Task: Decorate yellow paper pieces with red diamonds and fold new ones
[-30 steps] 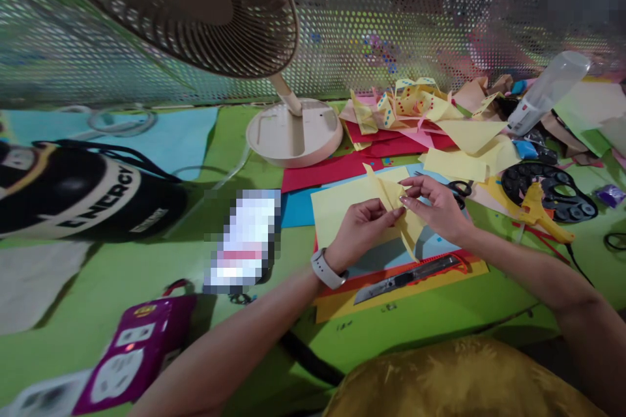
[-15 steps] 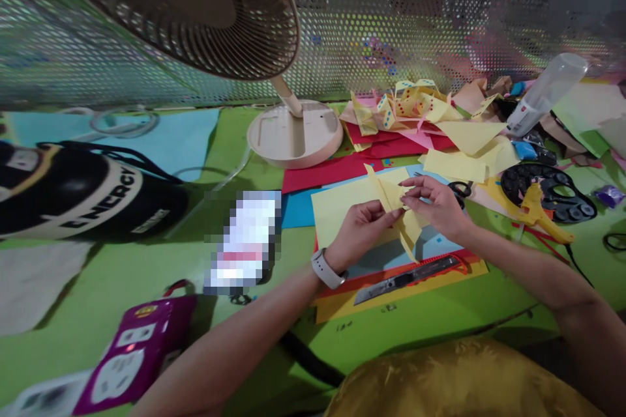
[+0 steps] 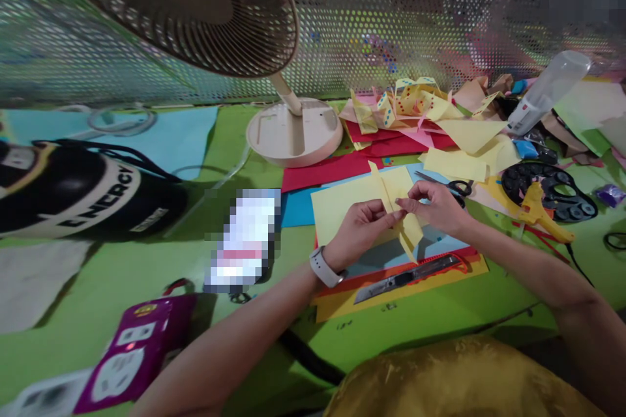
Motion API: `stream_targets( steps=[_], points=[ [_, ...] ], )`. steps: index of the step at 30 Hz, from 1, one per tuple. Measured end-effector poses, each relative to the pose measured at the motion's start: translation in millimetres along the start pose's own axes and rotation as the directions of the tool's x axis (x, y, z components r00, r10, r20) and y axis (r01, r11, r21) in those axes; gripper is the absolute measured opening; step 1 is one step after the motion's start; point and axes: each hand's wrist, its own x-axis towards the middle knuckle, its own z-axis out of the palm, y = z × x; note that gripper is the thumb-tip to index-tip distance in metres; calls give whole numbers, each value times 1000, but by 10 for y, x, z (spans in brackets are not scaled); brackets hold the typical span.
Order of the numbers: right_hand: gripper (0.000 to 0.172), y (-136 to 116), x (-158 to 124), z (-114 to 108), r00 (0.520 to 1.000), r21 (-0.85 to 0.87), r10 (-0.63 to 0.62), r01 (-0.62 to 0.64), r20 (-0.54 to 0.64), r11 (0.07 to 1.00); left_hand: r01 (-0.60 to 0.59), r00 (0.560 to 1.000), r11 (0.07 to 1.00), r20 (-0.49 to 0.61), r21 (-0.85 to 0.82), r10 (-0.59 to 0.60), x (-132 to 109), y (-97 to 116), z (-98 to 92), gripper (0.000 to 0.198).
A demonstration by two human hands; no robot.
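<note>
A folded piece of yellow paper (image 3: 409, 238) is held upright over a stack of coloured sheets. My left hand (image 3: 362, 225), with a pale watch on its wrist, pinches the paper from the left. From the right, my right hand (image 3: 435, 208) has its thumb and fingers pressed together on the same paper, close to my left fingertips. Under the hands lies a flat yellow sheet (image 3: 327, 212) on light blue paper. An orange box cutter (image 3: 411, 277) rests in front of them. Black-handled scissors (image 3: 460, 189) lie just behind my right hand.
A fan (image 3: 295, 132) stands at the back. Behind the hands is a heap of paper scraps (image 3: 415, 107). A yellow glue gun (image 3: 538, 215) and a black palette (image 3: 513, 182) lie right. A phone (image 3: 247, 234), purple power strip (image 3: 141, 345) and black bottle (image 3: 92, 192) are left.
My right hand has lowered slightly and its fingers have closed onto the paper near my left fingertips. More of the scissors shows behind it. My left hand has hardly moved.
</note>
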Motion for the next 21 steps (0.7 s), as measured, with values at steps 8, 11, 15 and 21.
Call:
stream_targets(
  steps=[8,11,15,21],
  points=[
    [47,-98,-28,-57,997,-83,-67,64,-31,994,-16,999,999,36,41,15,-11,124,-25,32],
    [44,-153,-31,-96,992,-64,-122,120,-31,991,14,996,1000,85,25,-17,-31,198,-39,32],
    [38,-204,-39,-124,989,-28,-149,149,17,988,13,991,1000,134,3,-13,-47,244,-52,30],
    [37,-180,-73,-72,990,-26,-137,138,37,990,62,989,992,138,-109,-46,-30,184,-27,27]
  ],
)
